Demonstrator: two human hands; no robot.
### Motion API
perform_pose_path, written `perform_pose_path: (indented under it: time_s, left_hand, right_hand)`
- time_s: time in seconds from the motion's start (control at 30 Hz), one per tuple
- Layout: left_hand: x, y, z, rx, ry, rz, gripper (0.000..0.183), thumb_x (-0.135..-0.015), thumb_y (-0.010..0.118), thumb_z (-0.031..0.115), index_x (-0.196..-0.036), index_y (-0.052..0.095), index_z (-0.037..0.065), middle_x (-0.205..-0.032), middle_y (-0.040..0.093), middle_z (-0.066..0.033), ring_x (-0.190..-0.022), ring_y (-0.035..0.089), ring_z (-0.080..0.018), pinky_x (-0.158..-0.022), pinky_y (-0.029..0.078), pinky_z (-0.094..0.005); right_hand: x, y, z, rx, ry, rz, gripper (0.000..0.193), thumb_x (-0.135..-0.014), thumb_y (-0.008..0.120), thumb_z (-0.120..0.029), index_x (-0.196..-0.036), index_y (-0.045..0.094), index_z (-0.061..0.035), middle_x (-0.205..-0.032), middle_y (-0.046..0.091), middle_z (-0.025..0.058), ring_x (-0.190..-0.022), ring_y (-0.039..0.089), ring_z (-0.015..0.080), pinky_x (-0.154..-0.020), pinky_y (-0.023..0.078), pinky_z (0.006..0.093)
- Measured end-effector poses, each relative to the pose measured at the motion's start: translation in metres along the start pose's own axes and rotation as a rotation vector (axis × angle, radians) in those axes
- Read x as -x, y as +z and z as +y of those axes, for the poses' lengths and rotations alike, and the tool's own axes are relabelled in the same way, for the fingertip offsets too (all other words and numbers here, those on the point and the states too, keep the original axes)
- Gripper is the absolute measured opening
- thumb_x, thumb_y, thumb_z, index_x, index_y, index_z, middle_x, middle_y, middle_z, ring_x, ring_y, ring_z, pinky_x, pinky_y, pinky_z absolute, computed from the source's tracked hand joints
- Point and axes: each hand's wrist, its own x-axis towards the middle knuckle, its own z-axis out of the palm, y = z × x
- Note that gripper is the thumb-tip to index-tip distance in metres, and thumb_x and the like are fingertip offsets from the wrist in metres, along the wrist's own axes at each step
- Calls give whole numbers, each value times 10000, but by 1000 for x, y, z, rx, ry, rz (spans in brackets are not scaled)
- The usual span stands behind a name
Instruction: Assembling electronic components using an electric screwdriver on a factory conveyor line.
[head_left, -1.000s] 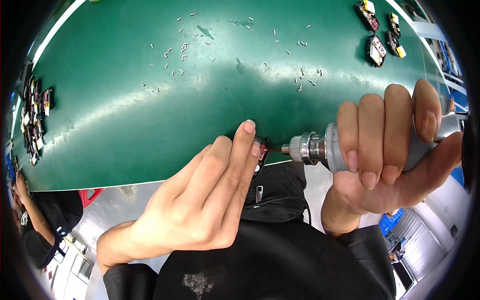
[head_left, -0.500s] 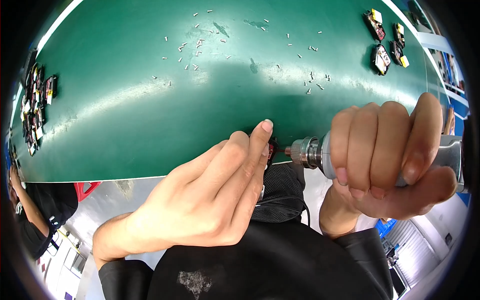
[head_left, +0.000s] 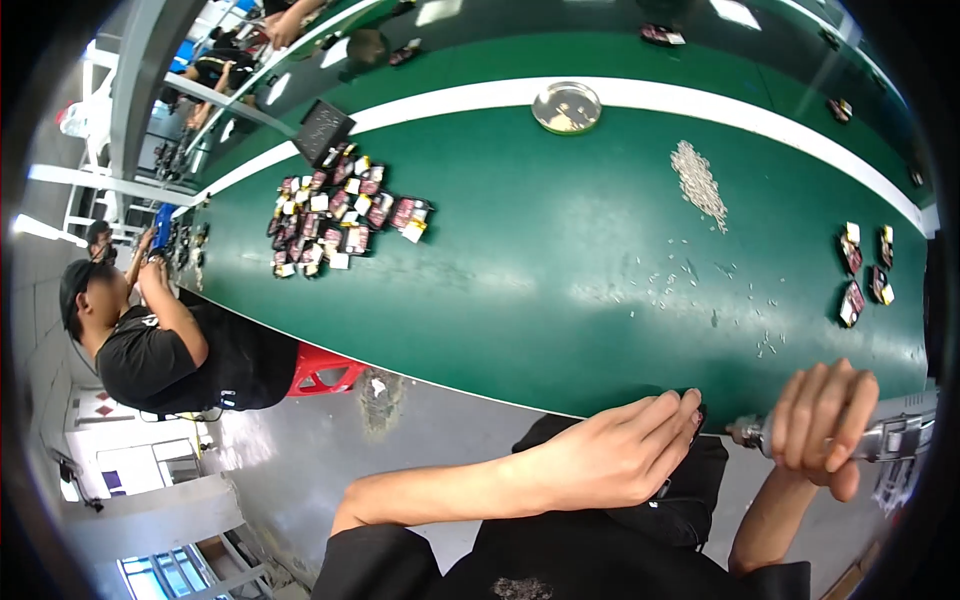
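At the table's near edge, my left hand (head_left: 625, 450) is closed around a small black part (head_left: 700, 418), mostly hidden behind the fingers. To its right, my right hand (head_left: 825, 425) wraps round the silver-grey body of a power screwdriver (head_left: 900, 432). The metal nose of the screwdriver points left at the black part; a small gap seems to lie between them. Small loose screws (head_left: 770, 345) lie scattered on the green table (head_left: 500, 340) beyond my hands.
A heap of black housings with red faces and pale tags (head_left: 330, 215) lies left, beside a black tray (head_left: 322, 132). Several similar housings (head_left: 851, 303) sit right. Farther back are a screw pile (head_left: 697, 180) and round metal dish (head_left: 567, 107). A co-worker (head_left: 165, 330) sits left by a red stool (head_left: 325, 368).
The view has swung left and up, bringing in the heap, dish and co-worker. Both hands now appear lower and farther right, still holding the black part and the screwdriver.
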Motion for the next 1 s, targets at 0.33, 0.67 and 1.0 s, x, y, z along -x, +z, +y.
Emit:
perform_pose_path:
  time_s: [0.33,0.67,1.0]
  left_hand:
    - [109,-92,-153,-757,-937,275,440,-878,611,149,-1284,496,21,-1376,432,-195,-1206,409,-384,-1006,355,-436]
    - [-2,-11,-59,-144,-512,194,303,-697,707,-48,-985,619,-11,-948,579,-104,-818,569,-260,-701,475,-360]
    - [-16,-12,-68,-358,-240,-16,232,-671,686,-96,-869,595,-17,-836,560,-79,-706,566,-225,-574,458,-346]
  right_hand:
    - [43,12,-2,-16,-36,504,250,-907,614,-208,-822,413,-86,-474,406,-25,-342,384,80,-375,376,228]
    - [50,6,19,-224,-15,639,179,-959,491,-231,-897,403,-89,-515,383,-25,-404,389,89,-470,391,264]
    - [58,8,13,-221,12,634,175,-948,500,-231,-890,433,-81,-507,377,-30,-405,398,89,-474,395,272]
